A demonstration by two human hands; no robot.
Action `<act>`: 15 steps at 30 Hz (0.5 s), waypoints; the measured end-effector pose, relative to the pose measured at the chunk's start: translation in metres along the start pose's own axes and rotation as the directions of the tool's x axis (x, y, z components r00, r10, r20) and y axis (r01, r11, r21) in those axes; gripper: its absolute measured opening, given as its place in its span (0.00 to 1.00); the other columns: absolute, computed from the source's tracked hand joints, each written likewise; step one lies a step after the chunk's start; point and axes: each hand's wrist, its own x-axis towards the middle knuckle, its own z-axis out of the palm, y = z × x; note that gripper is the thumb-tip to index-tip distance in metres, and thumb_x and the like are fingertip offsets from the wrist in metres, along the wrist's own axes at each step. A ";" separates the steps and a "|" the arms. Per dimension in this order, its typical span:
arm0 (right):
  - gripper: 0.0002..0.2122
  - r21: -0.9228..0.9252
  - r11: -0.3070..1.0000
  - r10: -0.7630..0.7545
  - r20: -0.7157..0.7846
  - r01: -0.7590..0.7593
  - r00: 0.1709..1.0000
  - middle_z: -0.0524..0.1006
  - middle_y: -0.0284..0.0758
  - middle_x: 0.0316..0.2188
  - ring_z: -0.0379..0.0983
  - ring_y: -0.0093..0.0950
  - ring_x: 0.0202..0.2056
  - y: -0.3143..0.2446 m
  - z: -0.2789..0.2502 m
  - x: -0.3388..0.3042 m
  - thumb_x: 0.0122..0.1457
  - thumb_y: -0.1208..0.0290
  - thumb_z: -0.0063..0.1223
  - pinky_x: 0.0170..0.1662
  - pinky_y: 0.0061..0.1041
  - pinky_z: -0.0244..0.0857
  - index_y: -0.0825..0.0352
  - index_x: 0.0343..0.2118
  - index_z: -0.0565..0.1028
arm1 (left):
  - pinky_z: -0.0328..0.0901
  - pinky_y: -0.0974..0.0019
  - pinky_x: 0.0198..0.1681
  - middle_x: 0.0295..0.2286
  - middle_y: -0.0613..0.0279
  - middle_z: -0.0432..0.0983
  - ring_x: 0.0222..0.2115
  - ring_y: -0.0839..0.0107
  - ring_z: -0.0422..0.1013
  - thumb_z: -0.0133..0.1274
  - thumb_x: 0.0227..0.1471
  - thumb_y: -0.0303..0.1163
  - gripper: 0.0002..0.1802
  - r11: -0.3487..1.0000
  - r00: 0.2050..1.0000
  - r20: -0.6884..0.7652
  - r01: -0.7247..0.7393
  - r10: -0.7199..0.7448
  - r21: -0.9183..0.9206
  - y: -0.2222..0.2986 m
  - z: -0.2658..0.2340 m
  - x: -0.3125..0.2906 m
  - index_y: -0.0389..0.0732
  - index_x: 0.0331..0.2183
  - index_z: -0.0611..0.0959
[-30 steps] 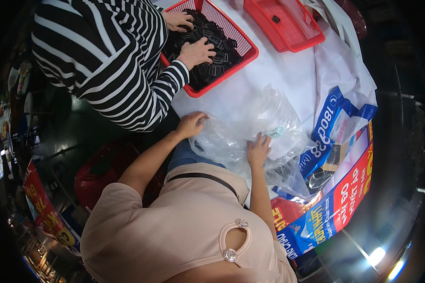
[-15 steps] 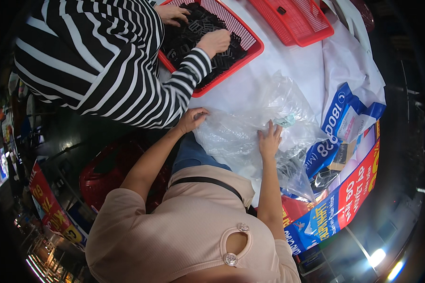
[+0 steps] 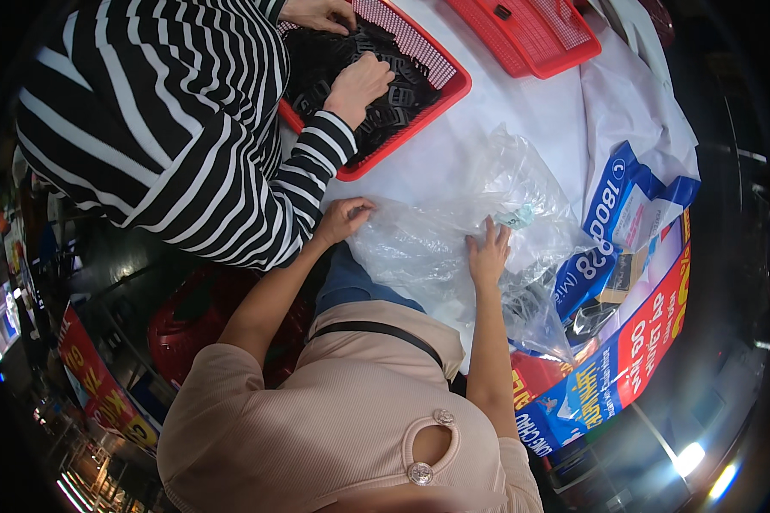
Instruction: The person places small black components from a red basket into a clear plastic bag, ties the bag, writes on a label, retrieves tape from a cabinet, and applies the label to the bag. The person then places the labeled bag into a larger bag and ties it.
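Note:
A large, crumpled clear plastic bag (image 3: 415,244) lies spread on the white-covered table in front of me. My left hand (image 3: 344,221) pinches the bag's left edge between thumb and fingers. On the bag's right part rests my right hand (image 3: 488,254), fingers apart and pointing away from me, holding nothing. Just beyond its fingertips a small pale green piece (image 3: 518,217) shows on or through the plastic. Greyish contents (image 3: 529,306) are visible through the bag's lower right; their kind is unclear.
Left of me a person in a striped sleeve (image 3: 316,162) has both hands in a red basket (image 3: 406,126) of black plastic pieces. Another red basket (image 3: 565,53) with one small black piece stands at the far side. A printed banner (image 3: 624,359) drapes over the right edge.
The person's near hand has shifted left and toward me within the red basket. My hands and the bag stay nearly where they were.

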 end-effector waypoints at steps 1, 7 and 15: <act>0.31 0.007 1.000 0.011 0.010 -0.011 1.000 0.53 0.44 0.57 0.44 0.45 0.61 0.000 0.000 0.000 0.49 0.64 0.56 0.57 0.52 0.45 0.52 0.57 0.59 | 0.65 0.73 0.29 0.24 0.61 0.77 0.24 0.77 0.71 0.49 0.47 0.28 0.10 0.999 1.000 0.013 0.025 -0.025 -0.025 0.001 0.000 0.000 0.37 0.32 0.80; 0.31 0.024 1.000 0.019 0.014 -0.019 1.000 0.53 0.43 0.58 0.44 0.45 0.61 -0.002 -0.002 0.000 0.49 0.65 0.56 0.57 0.52 0.45 0.52 0.57 0.59 | 0.64 0.74 0.33 0.26 0.61 0.77 0.27 0.79 0.71 0.49 0.47 0.26 0.10 0.986 0.996 0.055 0.077 -0.069 -0.151 0.006 0.000 -0.002 0.34 0.33 0.80; 0.31 0.012 1.000 0.018 0.006 -0.018 1.000 0.53 0.44 0.58 0.44 0.45 0.61 -0.003 -0.003 -0.001 0.49 0.64 0.56 0.57 0.51 0.45 0.51 0.58 0.58 | 0.64 0.74 0.33 0.25 0.61 0.77 0.27 0.78 0.71 0.48 0.48 0.26 0.10 0.968 0.989 0.051 0.145 -0.137 -0.207 0.000 0.005 -0.001 0.34 0.33 0.80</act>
